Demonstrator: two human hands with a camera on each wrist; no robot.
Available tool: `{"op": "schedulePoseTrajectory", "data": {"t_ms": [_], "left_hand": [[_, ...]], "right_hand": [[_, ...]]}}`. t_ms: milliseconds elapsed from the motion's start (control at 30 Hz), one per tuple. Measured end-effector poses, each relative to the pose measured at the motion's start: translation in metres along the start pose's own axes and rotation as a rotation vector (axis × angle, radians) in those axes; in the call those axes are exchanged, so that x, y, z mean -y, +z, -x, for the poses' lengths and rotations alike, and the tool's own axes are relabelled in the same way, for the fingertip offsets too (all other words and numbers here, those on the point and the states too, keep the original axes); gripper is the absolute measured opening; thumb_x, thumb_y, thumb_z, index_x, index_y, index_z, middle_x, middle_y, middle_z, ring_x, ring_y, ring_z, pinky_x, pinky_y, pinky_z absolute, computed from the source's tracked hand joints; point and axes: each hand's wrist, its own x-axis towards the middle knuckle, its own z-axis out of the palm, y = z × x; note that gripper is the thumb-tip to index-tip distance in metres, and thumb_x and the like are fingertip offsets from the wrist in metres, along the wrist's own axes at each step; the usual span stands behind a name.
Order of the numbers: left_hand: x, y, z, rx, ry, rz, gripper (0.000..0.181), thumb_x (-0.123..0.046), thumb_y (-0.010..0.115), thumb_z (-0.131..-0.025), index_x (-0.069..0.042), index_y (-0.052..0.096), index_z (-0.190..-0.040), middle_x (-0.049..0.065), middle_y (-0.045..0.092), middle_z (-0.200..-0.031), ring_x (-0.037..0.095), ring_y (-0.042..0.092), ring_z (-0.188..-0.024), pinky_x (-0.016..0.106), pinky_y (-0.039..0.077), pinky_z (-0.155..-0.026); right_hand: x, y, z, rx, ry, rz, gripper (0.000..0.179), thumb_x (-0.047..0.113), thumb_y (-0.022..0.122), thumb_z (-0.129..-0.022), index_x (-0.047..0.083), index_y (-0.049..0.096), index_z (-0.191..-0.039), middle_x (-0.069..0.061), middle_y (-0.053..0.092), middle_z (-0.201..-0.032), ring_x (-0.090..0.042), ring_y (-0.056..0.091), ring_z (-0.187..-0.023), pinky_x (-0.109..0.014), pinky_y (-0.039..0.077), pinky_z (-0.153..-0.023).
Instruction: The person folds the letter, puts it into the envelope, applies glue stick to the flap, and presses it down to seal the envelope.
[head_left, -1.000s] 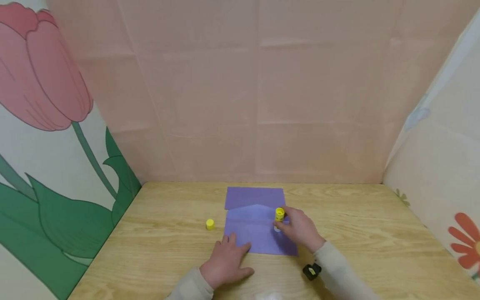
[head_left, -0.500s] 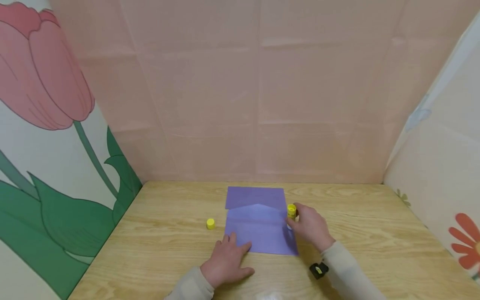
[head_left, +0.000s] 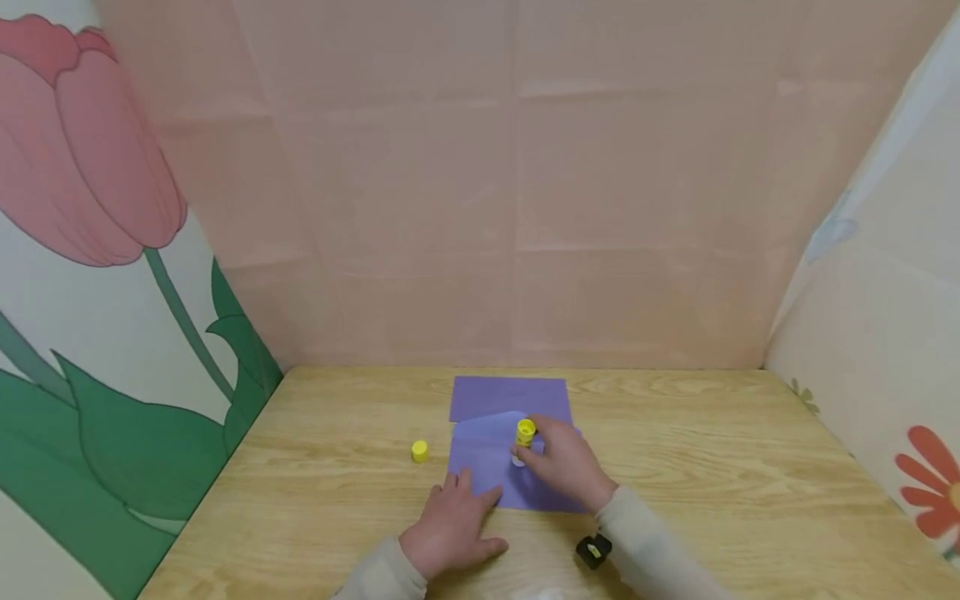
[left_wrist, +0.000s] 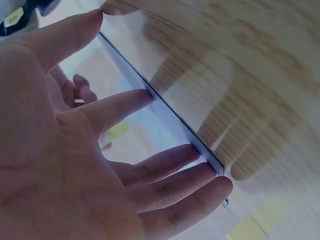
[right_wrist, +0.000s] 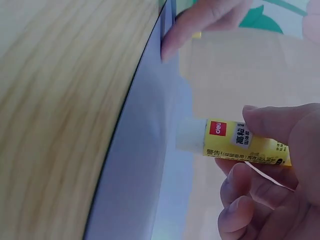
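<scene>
A purple paper envelope (head_left: 480, 454), its pointed flap spread toward the back, lies on the table. My right hand (head_left: 566, 462) pinches a yellow glue stick (right_wrist: 247, 145) between thumb and fingers, its white end turned down close over the flap. The red-labelled barrel shows in the right wrist view. My left hand (head_left: 452, 525) lies with spread, straight fingers on the envelope's near left part, its thumb on the wood. In the left wrist view the fingertips (left_wrist: 192, 152) meet the paper's edge. A yellow cap (head_left: 420, 451) stands left of the envelope.
A darker purple paper piece (head_left: 510, 398) lies just behind the envelope. The wooden table (head_left: 697, 450) ends at a pink-beige backdrop (head_left: 420, 208), with flower-printed panels on both sides. A black device (head_left: 594, 550) sits at my right wrist.
My right hand first moved right with the glue stick to the envelope's right edge, then came back left to about its middle. The left hand has stayed in place.
</scene>
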Motion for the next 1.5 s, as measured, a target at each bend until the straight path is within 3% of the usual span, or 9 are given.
{"op": "schedulePoseTrajectory", "data": {"t_ms": [133,367,600,933,1267,1500], "left_hand": [[0.000,0.002,0.000,-0.009,0.003,0.012,0.069,-0.060,0.072,-0.081,-0.023,0.062,-0.138,0.010,0.051,-0.104,0.022,0.044,-0.090,0.038,0.041,-0.071],[-0.001,0.003,0.001,0.002,-0.006,0.005,0.070,-0.062,0.071,-0.081,-0.024,0.060,-0.140,0.011,0.051,-0.107,0.024,0.047,-0.095,0.040,0.044,-0.074],[-0.001,0.004,0.000,0.013,-0.012,-0.003,0.070,-0.062,0.070,-0.082,-0.025,0.060,-0.140,0.012,0.051,-0.108,0.024,0.047,-0.095,0.041,0.045,-0.074],[0.001,0.004,0.002,0.010,-0.013,0.007,0.068,-0.061,0.069,-0.082,-0.027,0.060,-0.140,0.013,0.052,-0.111,0.025,0.049,-0.100,0.044,0.045,-0.077],[0.003,0.004,0.003,-0.005,-0.006,0.021,0.067,-0.060,0.069,-0.083,-0.027,0.059,-0.140,0.010,0.050,-0.105,0.023,0.047,-0.098,0.043,0.043,-0.076],[0.008,0.003,-0.001,-0.001,-0.010,0.056,0.065,-0.059,0.067,-0.083,-0.026,0.060,-0.139,0.008,0.049,-0.102,0.022,0.045,-0.094,0.039,0.040,-0.074]], "right_hand": [[0.008,0.007,-0.003,0.013,-0.024,0.009,0.017,0.022,0.079,-0.086,0.019,0.062,-0.089,0.007,0.063,-0.084,-0.015,0.062,-0.079,-0.036,0.052,-0.072],[0.006,0.009,-0.002,0.041,0.013,0.023,0.018,0.021,0.079,-0.086,0.018,0.062,-0.090,0.007,0.062,-0.084,-0.015,0.061,-0.081,-0.037,0.052,-0.074],[-0.006,-0.004,0.009,0.019,0.065,0.074,0.026,0.021,0.079,-0.085,0.008,0.066,-0.103,-0.004,0.069,-0.093,-0.025,0.067,-0.087,-0.045,0.055,-0.078],[-0.028,-0.027,0.020,0.014,0.143,0.110,0.026,0.023,0.078,-0.087,0.007,0.066,-0.104,-0.007,0.070,-0.094,-0.025,0.066,-0.087,-0.046,0.055,-0.076],[-0.044,-0.041,0.027,0.004,0.156,0.113,0.025,0.023,0.078,-0.086,0.007,0.065,-0.101,-0.004,0.068,-0.088,-0.021,0.063,-0.080,-0.043,0.053,-0.072],[-0.048,-0.049,0.025,-0.050,0.172,0.042,0.024,0.022,0.079,-0.086,0.007,0.066,-0.099,-0.005,0.063,-0.085,-0.012,0.051,-0.060,-0.029,0.046,-0.053]]}}
